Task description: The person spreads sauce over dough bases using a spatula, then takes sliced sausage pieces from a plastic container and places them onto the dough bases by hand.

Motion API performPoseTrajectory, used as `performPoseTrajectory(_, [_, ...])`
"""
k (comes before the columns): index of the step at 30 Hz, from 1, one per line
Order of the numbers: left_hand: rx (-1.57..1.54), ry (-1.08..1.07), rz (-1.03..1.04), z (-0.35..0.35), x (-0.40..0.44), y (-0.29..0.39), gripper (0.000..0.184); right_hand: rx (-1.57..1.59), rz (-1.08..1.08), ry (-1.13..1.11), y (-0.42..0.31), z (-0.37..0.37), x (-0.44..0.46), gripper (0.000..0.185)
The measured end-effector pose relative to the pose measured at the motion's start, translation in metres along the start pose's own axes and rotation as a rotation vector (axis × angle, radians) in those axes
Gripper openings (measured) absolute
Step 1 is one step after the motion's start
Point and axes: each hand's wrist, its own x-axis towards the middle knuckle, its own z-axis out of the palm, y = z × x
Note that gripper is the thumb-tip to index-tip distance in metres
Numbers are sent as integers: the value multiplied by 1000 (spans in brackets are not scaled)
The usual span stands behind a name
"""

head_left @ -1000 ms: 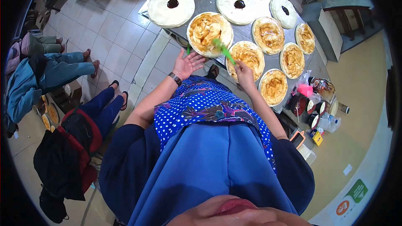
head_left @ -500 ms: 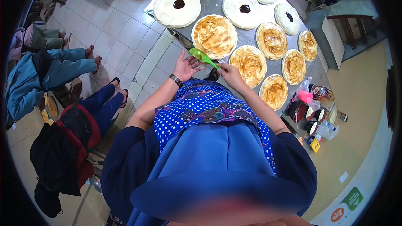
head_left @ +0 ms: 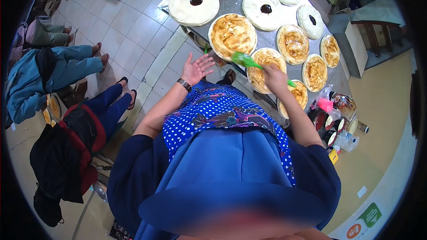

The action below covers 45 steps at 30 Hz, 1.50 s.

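My right hand (head_left: 275, 80) is closed around the handle of a green spatula (head_left: 243, 59). The spatula's broad head points left, over the near edge of a round cake (head_left: 232, 35) with brown swirls in its pale topping. Beneath the right hand and spatula, another brown-swirled cake (head_left: 263, 58) is partly covered. My left hand (head_left: 198, 69) is held palm up with fingers spread, off the table's near side, and has nothing in it. Farther back lie white-topped cakes, among them one cake (head_left: 189, 11) with a dark glossy blob at its centre.
The metal table (head_left: 289, 15) carries several more cakes, both white and brown-swirled. Jars (head_left: 331, 135), a pink container (head_left: 326, 104) and a plastic bottle (head_left: 349, 141) crowd its right end. To the left, people (head_left: 58, 78) stand on the tiled floor (head_left: 120, 26).
My right hand has moved right and taken the spatula away from above my left palm, over the cakes. Its grip now wraps the handle more fully. My left hand has stayed open.
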Motion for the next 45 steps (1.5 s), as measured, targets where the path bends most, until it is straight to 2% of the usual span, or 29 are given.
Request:
performPoseTrajectory(2, [8,35,-2,-6,-2,3,75,-66,4,63,23,-14,-5,31])
performPoseTrajectory(4, [24,49,-3,-5,-1,4,75,-122,27,264,30,-28,8,31])
performPoseTrajectory(8, [65,52,-26,4,7,-2,75,44,-313,318,-29,9,73,32])
performPoseTrajectory(11, [75,59,-38,21,8,-6,75,-5,-244,251,-44,26,116,34])
performPoseTrajectory(13, [83,36,-48,22,9,-7,74,-101,-18,260,-24,31,126,36])
performPoseTrajectory(15, [88,11,-59,18,8,-6,74,-20,105,295,3,25,99,35])
performPoseTrajectory(17, [81,8,-84,14,7,-4,73,-10,271,221,12,24,54,29])
performPoseTrajectory(19, [89,14,-97,13,4,0,73,62,268,241,17,48,9,26])
performPoseTrajectory(21, [100,20,-112,11,2,3,72,310,388,125,-14,50,-32,24])
performPoseTrajectory(22, [110,30,-123,10,3,5,73,309,393,132,-25,46,-39,24])
performPoseTrajectory(24, [129,36,-146,9,7,9,73,618,309,6,-45,39,-47,26])
performPoseTrajectory(28, [188,-32,-182,16,14,17,75,632,550,43,-41,54,-14,29])
performPoseTrajectory(29, [215,-41,-177,20,15,19,76,754,446,-10,-40,59,-9,29])
performPoseTrajectory(32, [233,-45,-158,23,16,27,76,894,484,-74,-24,49,25,28])
performPoseTrajectory(33, [223,-48,-154,18,16,29,75,825,442,131,-8,44,45,28])
performPoseTrajectory(34, [224,-50,-155,11,18,31,75,815,585,210,14,41,73,28])
performPoseTrajectory(35, [225,-4,-142,3,19,32,75,865,600,308,32,33,96,29])
performPoseTrajectory(38, [197,81,-113,-5,13,33,72,773,624,417,72,52,151,30])
performPoseTrajectory(40, [149,164,-75,-10,11,36,71,494,506,516,61,64,176,26])
performPoseTrajectory(42, [120,164,-66,-17,10,35,70,692,397,313,35,62,172,25])
performPoseTrajectory(43, [102,190,-46,-18,9,35,70,869,418,174,26,57,169,24])
performPoseTrajectory(44, [82,216,-26,-19,10,34,69,869,415,172,27,42,173,24])
performPoseTrajectory(45, [80,216,-22,-17,12,34,69,1031,525,142,29,24,178,25])
